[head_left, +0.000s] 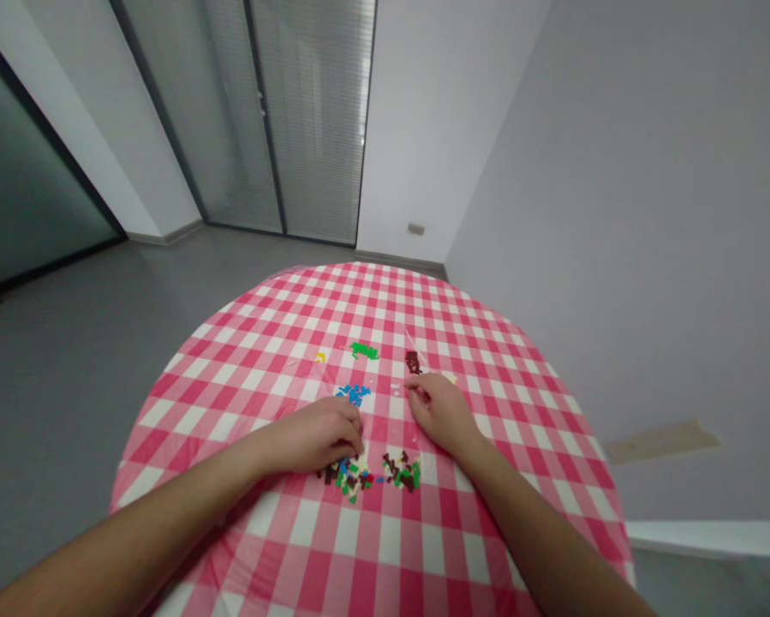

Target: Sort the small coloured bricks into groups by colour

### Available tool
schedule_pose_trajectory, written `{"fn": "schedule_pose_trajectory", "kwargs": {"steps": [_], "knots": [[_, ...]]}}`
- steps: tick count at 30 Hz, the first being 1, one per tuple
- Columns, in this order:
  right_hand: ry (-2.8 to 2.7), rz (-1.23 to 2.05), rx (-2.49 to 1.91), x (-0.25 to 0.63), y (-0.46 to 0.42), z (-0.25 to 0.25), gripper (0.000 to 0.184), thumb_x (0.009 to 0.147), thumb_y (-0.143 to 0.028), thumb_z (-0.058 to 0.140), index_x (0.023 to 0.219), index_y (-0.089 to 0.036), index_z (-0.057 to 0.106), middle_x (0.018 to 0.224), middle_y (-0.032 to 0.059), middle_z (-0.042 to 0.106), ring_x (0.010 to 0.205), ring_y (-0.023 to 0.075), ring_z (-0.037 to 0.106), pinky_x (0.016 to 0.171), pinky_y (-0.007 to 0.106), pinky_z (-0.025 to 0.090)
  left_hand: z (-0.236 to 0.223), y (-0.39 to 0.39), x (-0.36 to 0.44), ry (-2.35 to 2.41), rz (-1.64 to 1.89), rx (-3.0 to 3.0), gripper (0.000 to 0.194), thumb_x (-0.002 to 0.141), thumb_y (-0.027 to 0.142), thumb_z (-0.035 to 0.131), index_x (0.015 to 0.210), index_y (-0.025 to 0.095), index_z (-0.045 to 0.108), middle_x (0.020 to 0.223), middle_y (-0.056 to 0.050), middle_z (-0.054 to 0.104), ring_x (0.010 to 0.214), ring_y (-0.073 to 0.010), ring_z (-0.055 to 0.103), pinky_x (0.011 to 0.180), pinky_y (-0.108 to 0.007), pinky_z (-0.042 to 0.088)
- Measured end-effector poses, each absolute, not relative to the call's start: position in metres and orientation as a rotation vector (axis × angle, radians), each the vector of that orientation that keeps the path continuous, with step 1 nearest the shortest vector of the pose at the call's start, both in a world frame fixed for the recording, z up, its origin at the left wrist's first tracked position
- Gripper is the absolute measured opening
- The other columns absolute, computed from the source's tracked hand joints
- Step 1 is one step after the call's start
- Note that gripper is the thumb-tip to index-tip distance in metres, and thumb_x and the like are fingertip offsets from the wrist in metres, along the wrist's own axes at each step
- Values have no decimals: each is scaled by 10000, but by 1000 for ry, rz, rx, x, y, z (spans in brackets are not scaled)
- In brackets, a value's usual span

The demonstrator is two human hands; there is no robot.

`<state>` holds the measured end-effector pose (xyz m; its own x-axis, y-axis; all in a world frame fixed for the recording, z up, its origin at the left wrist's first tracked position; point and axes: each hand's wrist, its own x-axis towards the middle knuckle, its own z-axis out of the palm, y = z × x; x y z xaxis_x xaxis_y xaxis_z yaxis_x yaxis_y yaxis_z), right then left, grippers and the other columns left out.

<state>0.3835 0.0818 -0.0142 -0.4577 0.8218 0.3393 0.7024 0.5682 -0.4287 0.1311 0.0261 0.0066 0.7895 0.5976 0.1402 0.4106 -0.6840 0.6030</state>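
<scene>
Small coloured pieces, resembling tiny toy bricks, lie in groups on the table. My left hand is curled with its fingertips down at the upper edge of a mixed pile; whatever is between them is hidden. Just above that hand sits a blue pile. My right hand has its thumb and fingers bent together near a few white pieces, below a dark brown pile. I cannot make out what its fingertips hold. A second mixed pile, mostly brown and green, lies between the hands, nearer to me.
A green pile and a few yellow pieces lie farther back. Pale pieces show beyond my right hand. A red-and-white checked cloth covers the round table. Glass panels and walls stand beyond it.
</scene>
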Motion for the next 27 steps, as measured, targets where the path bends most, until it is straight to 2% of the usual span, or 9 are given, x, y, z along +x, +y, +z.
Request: {"fn": "schedule_pose_trajectory", "kwargs": {"steps": [5, 12, 19, 27], "knots": [[-2263, 321, -1221, 384, 82, -15, 195, 872, -186, 513, 955, -178, 690, 930, 90, 716, 880, 228, 643, 834, 364, 500, 6, 25, 131, 798, 446, 2415, 219, 956, 170, 489, 812, 201, 651, 846, -35, 663, 865, -177, 584, 811, -325, 438], [-2304, 439, -1143, 379, 74, -7, 190, 880, -191, 535, 943, -174, 713, 915, 82, 731, 855, 212, 658, 798, 332, 493, 9, 41, 102, 1132, 731, 2189, 205, 973, 279, 466, 925, 210, 653, 951, -55, 682, 912, -188, 593, 824, -336, 464], [-2666, 796, -824, 368, 50, 11, 171, 843, -131, 568, 823, -178, 731, 797, 35, 723, 709, 158, 629, 653, 254, 438, -5, 69, 69, 1725, 961, 1926, 210, 872, 324, 568, 959, 194, 708, 964, -58, 711, 783, -185, 595, 724, -316, 452], [-2664, 1071, -898, 392, 59, 22, 223, 800, -73, 570, 873, -166, 760, 821, 38, 731, 726, 149, 646, 673, 239, 466, -13, 84, 62, 1959, 944, 1889, 267, 841, 415, 582, 884, 195, 728, 836, -28, 721, 694, -180, 592, 662, -293, 407]]}}
